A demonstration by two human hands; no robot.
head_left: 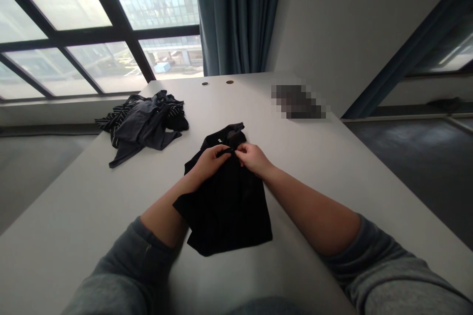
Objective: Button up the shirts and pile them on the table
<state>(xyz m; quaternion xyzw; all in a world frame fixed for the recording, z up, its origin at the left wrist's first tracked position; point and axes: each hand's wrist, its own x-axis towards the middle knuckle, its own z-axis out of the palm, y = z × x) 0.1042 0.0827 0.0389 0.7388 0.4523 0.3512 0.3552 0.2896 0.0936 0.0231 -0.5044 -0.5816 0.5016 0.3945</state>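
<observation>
**A:** Layout?

**B:** Long pale bench [62, 206] under a big gridded window [99, 24], blue-grey curtain [236, 15] at the far end. Two small round holes [205, 83] near the far edge.

**A:** Clothes?

**B:** Crumpled heap of dark and striped clothing [142, 125] left of centre. Pixelated blob [297, 102] far right, can't tell what it is.

**A:** Main item?

**B:** Black garment [225, 206], lying flat mid-bench, well apart from the heap, top edge bunched.

**A:** Hands?

**B:** Together, both pinching the garment near its top. Left hand [209, 162] and right hand [253, 158] nearly meet at a narrow dark strip [226, 152]; too small to identify. Grey sleeves [125, 275] pushed up, forearms bare.
</observation>
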